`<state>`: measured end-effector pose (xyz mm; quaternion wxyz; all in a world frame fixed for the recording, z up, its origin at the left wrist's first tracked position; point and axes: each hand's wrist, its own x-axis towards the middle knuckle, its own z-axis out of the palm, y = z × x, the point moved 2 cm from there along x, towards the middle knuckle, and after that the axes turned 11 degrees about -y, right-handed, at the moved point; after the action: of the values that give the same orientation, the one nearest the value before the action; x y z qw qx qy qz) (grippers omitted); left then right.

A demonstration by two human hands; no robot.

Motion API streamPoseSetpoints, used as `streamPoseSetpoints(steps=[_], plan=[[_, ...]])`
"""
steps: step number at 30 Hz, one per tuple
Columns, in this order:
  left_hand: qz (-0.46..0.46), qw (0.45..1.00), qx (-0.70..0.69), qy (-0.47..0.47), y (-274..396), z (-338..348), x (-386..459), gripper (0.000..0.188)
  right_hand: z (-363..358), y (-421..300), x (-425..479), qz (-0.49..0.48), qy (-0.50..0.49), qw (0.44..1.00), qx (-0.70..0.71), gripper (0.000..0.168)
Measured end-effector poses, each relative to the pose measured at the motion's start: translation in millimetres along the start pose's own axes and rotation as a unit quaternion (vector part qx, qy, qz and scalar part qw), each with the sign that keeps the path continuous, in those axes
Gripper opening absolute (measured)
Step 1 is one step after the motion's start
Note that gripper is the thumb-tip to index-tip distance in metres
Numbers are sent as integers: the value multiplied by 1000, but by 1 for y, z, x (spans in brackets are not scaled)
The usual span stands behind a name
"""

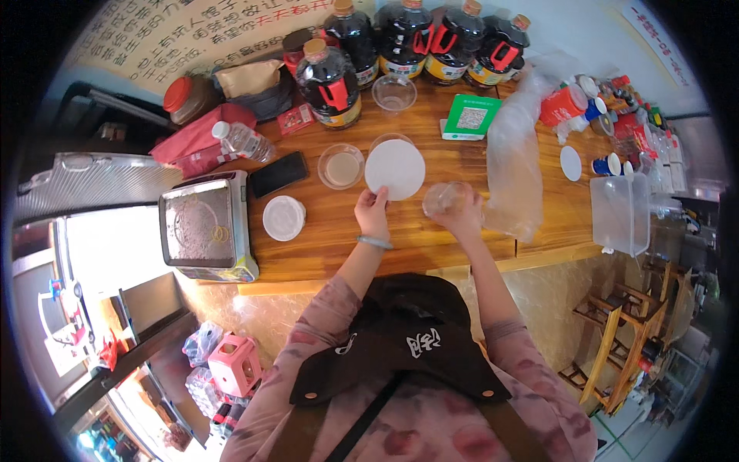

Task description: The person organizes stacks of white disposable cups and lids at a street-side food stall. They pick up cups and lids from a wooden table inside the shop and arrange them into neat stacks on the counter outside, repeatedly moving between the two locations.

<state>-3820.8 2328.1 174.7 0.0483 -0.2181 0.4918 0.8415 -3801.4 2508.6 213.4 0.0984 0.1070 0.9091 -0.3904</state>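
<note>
My left hand (374, 215) pinches the near edge of a round white disc (396, 170), thumb on top. Behind the disc, the rim of a clear plastic bowl (391, 138) shows. With my right hand (463, 213) I grip a clear round plastic container (441, 199) just above the wooden counter. To the left of the disc stands a clear plastic bowl holding a pale, cloudy substance (342, 168). Farther left is a round tub with a whitish top (284, 218). A clear plastic bowl (394, 93) sits by the bottles at the back.
A digital scale (202, 222) and black phone (279, 174) lie left. Large dark bottles (329, 86) with red handles line the back. Right are a green sign with a printed code (470, 117), a long clear plastic bag (514, 167), another white disc (570, 163) and a translucent bin (620, 213).
</note>
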Motion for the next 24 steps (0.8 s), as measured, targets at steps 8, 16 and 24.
streamPoseSetpoints(steps=[8, 16, 24], plan=[[18, 982, -87, 169, 17, -59, 7, 14, 9, -12, 2, -146, 51, 987, -46, 80], [-24, 990, -69, 117, 23, -84, 32, 17, 34, -102, 13, -231, -78, 964, -105, 85], [-74, 993, -18, 89, 29, -86, 36, 21, 70, -142, 49, -352, -63, 932, -55, 80]])
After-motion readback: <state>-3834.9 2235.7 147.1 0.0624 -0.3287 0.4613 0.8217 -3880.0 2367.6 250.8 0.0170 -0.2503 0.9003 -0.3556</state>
